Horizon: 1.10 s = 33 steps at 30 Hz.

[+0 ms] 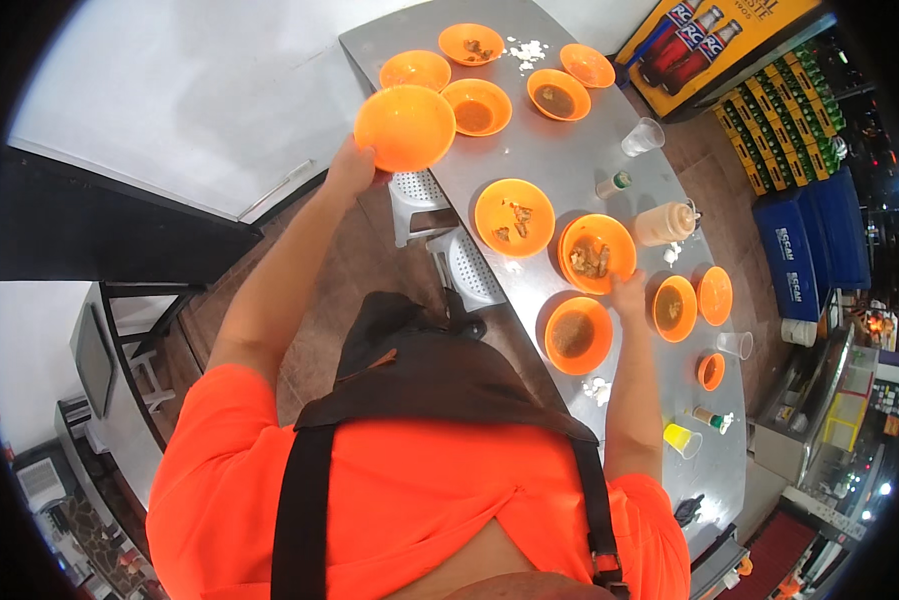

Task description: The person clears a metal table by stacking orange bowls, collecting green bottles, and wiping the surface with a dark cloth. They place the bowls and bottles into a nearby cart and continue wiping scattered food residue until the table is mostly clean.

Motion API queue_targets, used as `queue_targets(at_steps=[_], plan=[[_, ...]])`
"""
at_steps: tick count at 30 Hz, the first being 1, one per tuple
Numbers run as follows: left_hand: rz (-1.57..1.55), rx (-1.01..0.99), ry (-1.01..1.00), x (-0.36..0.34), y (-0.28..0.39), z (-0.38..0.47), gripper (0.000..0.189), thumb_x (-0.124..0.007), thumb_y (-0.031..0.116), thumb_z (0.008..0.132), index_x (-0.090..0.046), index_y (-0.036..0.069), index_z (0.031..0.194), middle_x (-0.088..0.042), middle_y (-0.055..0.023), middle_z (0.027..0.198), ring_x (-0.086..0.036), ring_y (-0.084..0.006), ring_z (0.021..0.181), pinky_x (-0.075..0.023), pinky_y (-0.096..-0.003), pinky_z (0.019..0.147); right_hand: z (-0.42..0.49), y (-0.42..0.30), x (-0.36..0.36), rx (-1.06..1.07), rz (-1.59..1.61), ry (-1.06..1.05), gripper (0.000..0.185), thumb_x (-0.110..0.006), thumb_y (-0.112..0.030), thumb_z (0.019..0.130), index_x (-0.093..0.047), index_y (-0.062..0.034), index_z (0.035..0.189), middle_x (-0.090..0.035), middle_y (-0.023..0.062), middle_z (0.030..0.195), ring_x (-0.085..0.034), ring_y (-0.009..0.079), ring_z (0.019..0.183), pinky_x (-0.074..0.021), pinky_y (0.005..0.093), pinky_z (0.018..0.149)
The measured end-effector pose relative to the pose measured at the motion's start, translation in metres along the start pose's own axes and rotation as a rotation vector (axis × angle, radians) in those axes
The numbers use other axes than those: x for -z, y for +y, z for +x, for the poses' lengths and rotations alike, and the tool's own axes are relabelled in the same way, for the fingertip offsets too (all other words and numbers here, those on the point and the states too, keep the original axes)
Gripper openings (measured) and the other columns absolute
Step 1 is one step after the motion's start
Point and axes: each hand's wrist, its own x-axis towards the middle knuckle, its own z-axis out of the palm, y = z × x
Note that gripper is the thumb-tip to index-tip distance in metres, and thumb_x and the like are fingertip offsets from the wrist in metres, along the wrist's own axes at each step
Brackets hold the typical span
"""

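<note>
My left hand (355, 166) grips the near rim of an orange plastic bowl (406, 129), raised at the table's left edge; I see no food in it. My right hand (628, 291) holds the rim of an orange bowl (593, 244) with food scraps inside, nested on another bowl. Left of that stack sits a bowl with a few scraps (514, 217). A bowl of brown broth (578, 335) stands nearer to me. Beyond my left hand are a bowl with reddish broth (475, 109), an orange bowl (416, 70) and one with dark scraps (471, 45).
The metal table (509, 161) also bears a squeeze bottle (663, 223), a green-capped shaker (614, 184), clear plastic cups (643, 137), a cup of yellow liquid (682, 441) and crumpled tissue (527, 52). White plastic stools (470, 270) stand beneath its edge. Stacked bottle crates (779, 124) stand beyond.
</note>
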Motion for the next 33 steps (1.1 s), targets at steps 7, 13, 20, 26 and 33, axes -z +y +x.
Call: queue_targets(at_steps=[7, 13, 20, 26, 33], plan=[[0.081, -0.056, -0.055, 0.019, 0.031, 0.11, 0.03, -0.039, 0.008, 0.101, -0.061, -0.002, 0.119, -0.07, -0.013, 0.09, -0.068, -0.0189, 0.069, -0.0598, -0.0347, 0.064, -0.015, -0.007, -0.012, -0.177, 0.785, -0.237, 0.037, -0.059, -0.018, 0.103, -0.054, -0.0077, 0.138, -0.071, 0.0085, 0.114, -0.071, 0.0177, 0.08, -0.0586, 0.03, 0.063], [0.148, -0.053, -0.147, 0.029, 0.029, 0.225, 0.029, -0.042, 0.009, 0.101, -0.061, -0.004, 0.119, -0.069, -0.0135, 0.088, -0.066, -0.0184, 0.065, -0.0589, -0.0331, 0.06, -0.033, -0.026, 0.004, -0.237, 0.592, -0.033, 0.037, -0.06, -0.02, 0.102, -0.057, -0.008, 0.138, -0.071, 0.0082, 0.111, -0.072, 0.0179, 0.079, -0.0589, 0.0297, 0.057], [0.325, 0.01, -0.196, 0.026, 0.011, 0.288, 0.032, -0.05, 0.017, 0.103, -0.052, -0.005, 0.126, -0.069, -0.0164, 0.088, -0.068, -0.0204, 0.066, -0.0571, -0.0323, 0.06, -0.055, -0.051, 0.038, -0.227, 0.429, 0.029, 0.039, -0.06, -0.022, 0.102, -0.057, -0.0048, 0.137, -0.071, 0.0098, 0.11, -0.074, 0.0182, 0.083, -0.0619, 0.0306, 0.057], [0.781, -0.219, 0.014, 0.022, -0.005, 0.293, 0.041, -0.054, 0.023, 0.103, -0.046, -0.006, 0.13, -0.071, -0.0211, 0.101, -0.072, -0.0246, 0.073, -0.0586, -0.037, 0.068, -0.064, -0.092, 0.039, -0.302, 0.578, 0.009, 0.042, -0.06, -0.027, 0.102, -0.056, -0.0062, 0.138, -0.07, 0.0094, 0.115, -0.073, 0.0177, 0.087, -0.0612, 0.0309, 0.061], [0.05, 0.277, -0.238, 0.008, -0.004, 0.28, 0.039, -0.048, 0.029, 0.107, -0.046, 0.007, 0.14, -0.071, -0.0146, 0.113, -0.073, -0.0231, 0.084, -0.06, -0.0405, 0.078, -0.023, -0.198, 0.002, -0.173, 0.616, 0.022, 0.041, -0.057, -0.025, 0.101, -0.054, -0.0071, 0.138, -0.071, 0.0119, 0.108, -0.073, 0.0195, 0.076, -0.0623, 0.0322, 0.059]])
